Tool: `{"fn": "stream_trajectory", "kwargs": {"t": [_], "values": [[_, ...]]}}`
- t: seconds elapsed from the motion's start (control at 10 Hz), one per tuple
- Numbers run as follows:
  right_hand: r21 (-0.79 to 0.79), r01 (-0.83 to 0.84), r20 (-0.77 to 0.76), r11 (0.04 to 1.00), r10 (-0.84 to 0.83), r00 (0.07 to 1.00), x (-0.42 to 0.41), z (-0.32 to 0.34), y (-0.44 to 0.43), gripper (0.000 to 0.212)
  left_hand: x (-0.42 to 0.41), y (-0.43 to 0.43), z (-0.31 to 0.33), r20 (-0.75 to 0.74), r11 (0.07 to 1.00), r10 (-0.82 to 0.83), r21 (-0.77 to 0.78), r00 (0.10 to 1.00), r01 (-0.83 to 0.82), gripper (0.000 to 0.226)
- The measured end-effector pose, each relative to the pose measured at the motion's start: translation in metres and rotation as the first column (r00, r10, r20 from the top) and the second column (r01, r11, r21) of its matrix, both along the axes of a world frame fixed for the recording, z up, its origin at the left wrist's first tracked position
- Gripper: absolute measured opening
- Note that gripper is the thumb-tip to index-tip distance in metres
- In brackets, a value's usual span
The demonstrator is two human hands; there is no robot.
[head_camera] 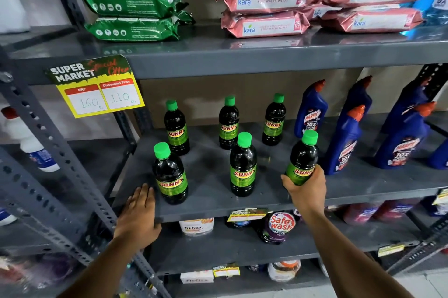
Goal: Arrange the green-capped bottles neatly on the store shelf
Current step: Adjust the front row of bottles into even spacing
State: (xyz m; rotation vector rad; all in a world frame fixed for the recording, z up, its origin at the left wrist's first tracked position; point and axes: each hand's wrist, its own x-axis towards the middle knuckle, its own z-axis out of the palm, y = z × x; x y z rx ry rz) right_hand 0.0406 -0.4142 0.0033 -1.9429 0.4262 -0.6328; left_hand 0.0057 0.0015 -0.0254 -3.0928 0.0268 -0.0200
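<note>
Holding one green-capped bottle (pixel 303 159) near the front edge of the middle shelf (pixel 211 203), the right hand (pixel 306 187) is closed around its lower part, fingers over the label, and the bottle leans a little to the right. I cannot tell if its base touches the shelf, bc the hand covers it.

The left hand (pixel 138 210) lies flat and open on the front left corner of the same shelf, palm down, thumb under the edge. It grips nothing; its fingertips are just beside the front-left bottle (pixel 171 174), at about 7 o'clock from it.

Six bottles w/ green caps are on this shelf in 2 loose rows. Back row: back-left bottle (pixel 176 128), back-middle bottle (pixel 228 123), back-right bottle (pixel 274 120). Front row: the front-left one, the front-middle bottle (pixel 243 165) and the held one. All except the held one stand upright and well apart. The front-middle bottle is at approx. 5 o'clock from the back-middle one, quite near it.

At 3 o'clock from the held bottle stand blue toilet cleaner bottles (pixel 344 142) w/ orange caps. On the upper shelf lie green wipe packs (pixel 133 16) and pink wipe packs (pixel 266 9). A yellow price tag (pixel 99 89) hangs on the upper shelf edge at 10 o'clock.
</note>
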Motion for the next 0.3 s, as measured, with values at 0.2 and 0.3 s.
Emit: {"fn": "stream_trajectory", "kwargs": {"t": [0.2, 0.3], "values": [[-0.132, -0.043, 0.031, 0.990, 0.048, 0.998, -0.022, -0.003, 0.002, 0.102, 0.005, 0.003, 0.016, -0.120, 0.988, -0.010, -0.152, 0.993, -0.009, 0.107], [-0.276, 0.036, 0.153, 0.961, 0.007, 0.988, -0.035, 0.006, 0.005, 0.112, -0.004, -0.001, 0.023, -0.016, 0.952, 0.021, -0.305, 1.000, -0.025, 0.099]]}}
